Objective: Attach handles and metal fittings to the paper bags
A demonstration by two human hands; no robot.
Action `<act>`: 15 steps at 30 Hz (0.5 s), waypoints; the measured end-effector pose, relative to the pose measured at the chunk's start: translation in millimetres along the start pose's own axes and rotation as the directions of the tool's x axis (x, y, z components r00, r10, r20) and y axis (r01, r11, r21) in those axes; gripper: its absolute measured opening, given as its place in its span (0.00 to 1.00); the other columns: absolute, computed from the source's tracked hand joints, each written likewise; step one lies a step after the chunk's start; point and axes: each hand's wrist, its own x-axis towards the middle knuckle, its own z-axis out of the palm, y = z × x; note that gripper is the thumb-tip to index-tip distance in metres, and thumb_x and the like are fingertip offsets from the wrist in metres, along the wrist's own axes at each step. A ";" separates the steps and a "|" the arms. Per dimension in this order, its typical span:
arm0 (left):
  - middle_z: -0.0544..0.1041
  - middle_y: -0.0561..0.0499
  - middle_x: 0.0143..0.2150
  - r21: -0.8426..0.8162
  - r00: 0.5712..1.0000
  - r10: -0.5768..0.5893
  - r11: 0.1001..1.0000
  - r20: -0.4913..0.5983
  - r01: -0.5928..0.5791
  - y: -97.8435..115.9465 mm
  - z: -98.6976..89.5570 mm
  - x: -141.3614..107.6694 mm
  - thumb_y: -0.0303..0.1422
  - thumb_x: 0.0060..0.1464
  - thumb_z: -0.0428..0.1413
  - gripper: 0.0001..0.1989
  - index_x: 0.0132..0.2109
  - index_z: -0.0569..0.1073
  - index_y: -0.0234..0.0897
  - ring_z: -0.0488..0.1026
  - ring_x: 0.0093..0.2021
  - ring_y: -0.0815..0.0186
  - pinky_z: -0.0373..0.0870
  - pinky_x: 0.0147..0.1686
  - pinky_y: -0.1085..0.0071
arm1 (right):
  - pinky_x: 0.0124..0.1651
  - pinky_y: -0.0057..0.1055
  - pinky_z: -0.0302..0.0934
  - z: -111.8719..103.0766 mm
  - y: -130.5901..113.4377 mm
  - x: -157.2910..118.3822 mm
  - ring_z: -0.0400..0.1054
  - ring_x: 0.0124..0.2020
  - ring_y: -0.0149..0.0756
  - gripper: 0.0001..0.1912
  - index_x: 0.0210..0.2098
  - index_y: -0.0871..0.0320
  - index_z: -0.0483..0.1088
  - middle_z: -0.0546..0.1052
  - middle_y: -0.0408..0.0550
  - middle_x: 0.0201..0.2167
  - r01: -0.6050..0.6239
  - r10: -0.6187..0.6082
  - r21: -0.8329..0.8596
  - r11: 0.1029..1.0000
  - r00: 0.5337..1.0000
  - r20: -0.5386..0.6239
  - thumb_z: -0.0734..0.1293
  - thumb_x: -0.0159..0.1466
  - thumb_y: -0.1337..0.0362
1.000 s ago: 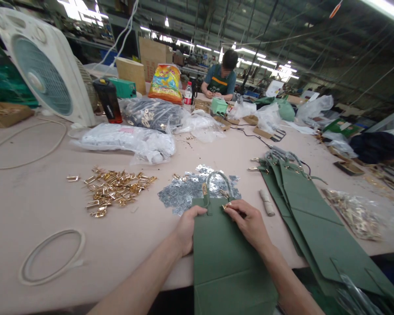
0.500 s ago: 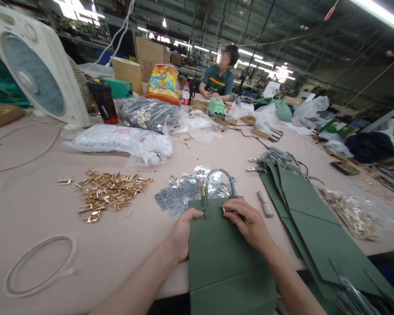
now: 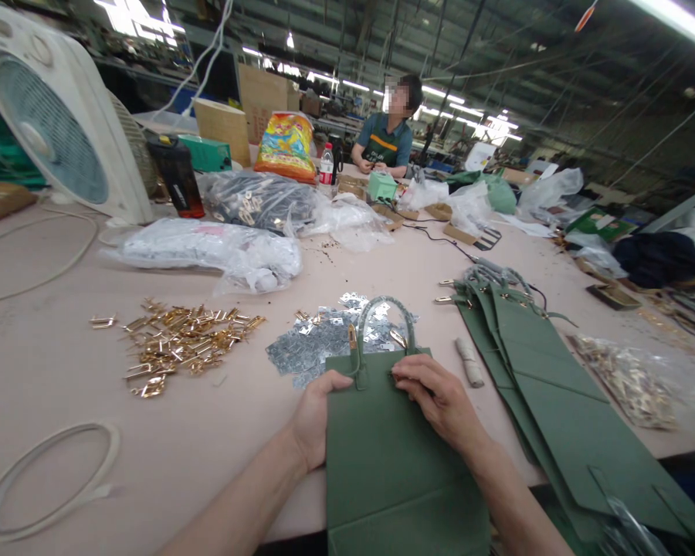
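Observation:
A green bag panel [image 3: 394, 455] with a looped handle [image 3: 385, 303] lies in front of me, its lower part over the table edge. My left hand [image 3: 316, 417] grips its left edge, thumb on top near the handle's left base. At the right handle base, my right hand [image 3: 437, 394] has its fingers pinched together near the panel's top; what sits between them is mostly hidden. Gold buckle-like fittings show on the handle's two ends. Beyond the panel spreads a pile of small silver metal plates [image 3: 306, 347], and to its left a heap of gold metal fittings [image 3: 191, 340].
On the right lies a stack of green panels [image 3: 550, 386] beside a bag of small metal parts [image 3: 628, 382]. A tape roll [image 3: 49, 479] is at front left. Plastic-wrapped packs [image 3: 208, 251], a dark bottle [image 3: 177, 177] and a fan [image 3: 58, 116] stand farther back. A person [image 3: 385, 139] sits opposite.
The gold piece seen at my right fingertips before is now mostly covered by them. The panel and my left hand have shifted slightly left in view.

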 end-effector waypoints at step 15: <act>0.84 0.33 0.39 -0.028 0.997 0.012 1.000 -0.075 -0.014 -1.4 -5.2 3.4 0.38 0.50 0.55 0.24 0.48 0.78 0.21 0.82 0.34 0.51 0.80 0.39 0.60 | 0.48 0.36 0.71 -0.4 -6.9 0.5 0.73 0.47 0.38 0.14 0.52 0.50 0.75 0.79 0.49 0.44 0.032 -0.032 -0.011 0.999 0.999 -0.033 0.67 0.71 0.70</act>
